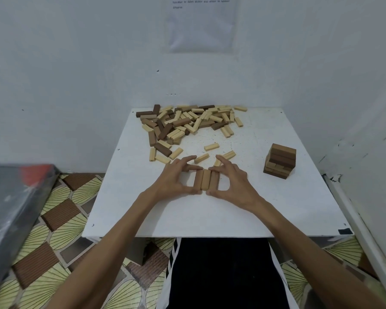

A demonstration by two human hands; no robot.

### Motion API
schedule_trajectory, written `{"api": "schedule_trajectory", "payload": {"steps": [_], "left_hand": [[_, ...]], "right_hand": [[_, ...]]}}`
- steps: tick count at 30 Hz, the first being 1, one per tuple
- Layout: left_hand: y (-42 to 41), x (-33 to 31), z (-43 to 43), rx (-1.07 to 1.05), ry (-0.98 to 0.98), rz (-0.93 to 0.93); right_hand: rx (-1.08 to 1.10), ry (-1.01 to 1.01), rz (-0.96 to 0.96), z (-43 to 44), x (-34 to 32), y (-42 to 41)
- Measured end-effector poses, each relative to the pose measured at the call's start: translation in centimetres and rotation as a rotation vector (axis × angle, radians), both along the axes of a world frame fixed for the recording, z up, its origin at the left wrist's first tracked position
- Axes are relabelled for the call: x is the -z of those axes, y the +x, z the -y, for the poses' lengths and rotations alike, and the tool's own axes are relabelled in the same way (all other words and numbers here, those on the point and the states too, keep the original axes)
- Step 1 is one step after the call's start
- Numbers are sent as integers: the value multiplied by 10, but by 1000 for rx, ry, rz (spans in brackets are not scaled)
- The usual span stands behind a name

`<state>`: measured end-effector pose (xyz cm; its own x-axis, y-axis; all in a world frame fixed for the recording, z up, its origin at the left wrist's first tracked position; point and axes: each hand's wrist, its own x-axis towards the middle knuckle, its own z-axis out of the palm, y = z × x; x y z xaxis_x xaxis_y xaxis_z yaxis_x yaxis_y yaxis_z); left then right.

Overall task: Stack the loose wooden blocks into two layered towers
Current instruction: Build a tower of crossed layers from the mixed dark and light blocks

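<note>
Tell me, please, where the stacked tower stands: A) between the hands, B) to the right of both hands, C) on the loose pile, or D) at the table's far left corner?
B: the tower stands alone on the right side of the table, while the left hand and right hand pinch a row of three blocks at the middle.

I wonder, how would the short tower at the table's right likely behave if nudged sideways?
The tower probably slides rather than tips, since it looks squat. Its layers look merely stacked, some slightly offset, so a high push may shear the top off. The white table looks smooth, so little force should move it.
</note>
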<state>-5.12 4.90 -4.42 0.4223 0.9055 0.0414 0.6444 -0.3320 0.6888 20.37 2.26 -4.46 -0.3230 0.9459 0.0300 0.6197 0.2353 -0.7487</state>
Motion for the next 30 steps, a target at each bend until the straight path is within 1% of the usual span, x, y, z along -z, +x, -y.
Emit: {"api": "schedule_trajectory", "payload": {"steps": [7,13,21,30], "left_hand": [[6,5,-1,0,37,15],[6,6,-3,-2,40,8],[7,6,-4,-7,21,37],[7,10,1,-57,63,61]], "right_hand": [[-62,-62,-32,-11,-3,7],[-6,-38,-84,-10,6,14],[-43,-28,-25,-14,6,9],[-62,-24,-27,-15,4,7]]}}
